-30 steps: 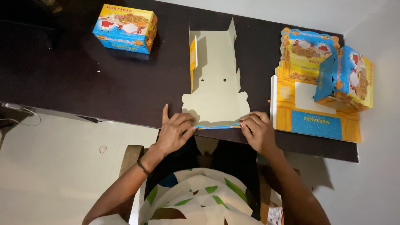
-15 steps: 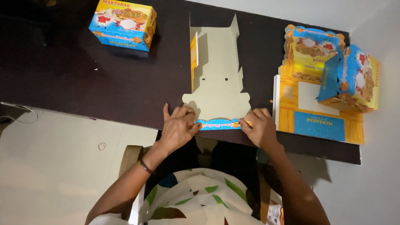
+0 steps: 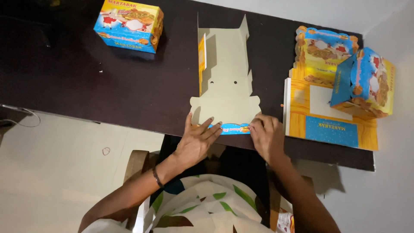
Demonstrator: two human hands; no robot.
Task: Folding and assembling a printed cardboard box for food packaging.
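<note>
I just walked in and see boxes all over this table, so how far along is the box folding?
One folded box sits finished at the far left, and another rests on the stack of flat sheets at the right. In hand is a flat cardboard blank, plain side up: the left hand and right hand press its near printed flap over. Its side flaps are barely raised, and the stacked sheets remain unfolded.

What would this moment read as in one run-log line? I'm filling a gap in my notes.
left hand: pressing folded flap | right hand: pressing folded flap | flat carton blank: printed side down on dark table | folded box: far left
</note>
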